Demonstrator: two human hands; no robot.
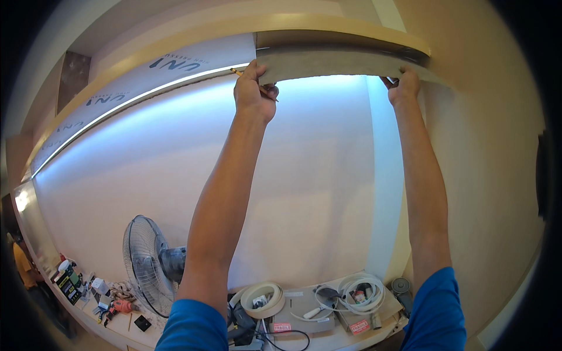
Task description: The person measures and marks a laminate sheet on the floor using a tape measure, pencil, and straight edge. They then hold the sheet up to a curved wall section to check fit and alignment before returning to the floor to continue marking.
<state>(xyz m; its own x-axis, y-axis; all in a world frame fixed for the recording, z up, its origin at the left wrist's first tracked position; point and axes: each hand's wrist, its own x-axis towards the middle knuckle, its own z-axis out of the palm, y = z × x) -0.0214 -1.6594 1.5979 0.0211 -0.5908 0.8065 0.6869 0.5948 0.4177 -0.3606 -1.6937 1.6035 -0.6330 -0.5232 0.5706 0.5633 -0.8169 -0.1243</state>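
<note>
Overhead, a thin greyish-beige sheet (328,64) is raised against the underside of a long shelf-like ledge (234,26). My left hand (255,96) grips the sheet's left end, thumb against its face. A yellow pencil (236,72) is also tucked in that hand, crossing behind the fingers. At the sheet's right part, my right hand (405,88) is closed on the lower edge with the thumb up. Left of the sheet, a bluish-white printed film (134,82) covers the underside, bordered by a lit light strip (126,105).
Below stands a bench with a fan (143,263), a roll of cream edge banding (272,298), a coil of white tubing or cable (366,286), cardboard boxes (298,307) and a red drill (120,307). A wall (486,146) closes the right. Someone in yellow (23,266) is at far left.
</note>
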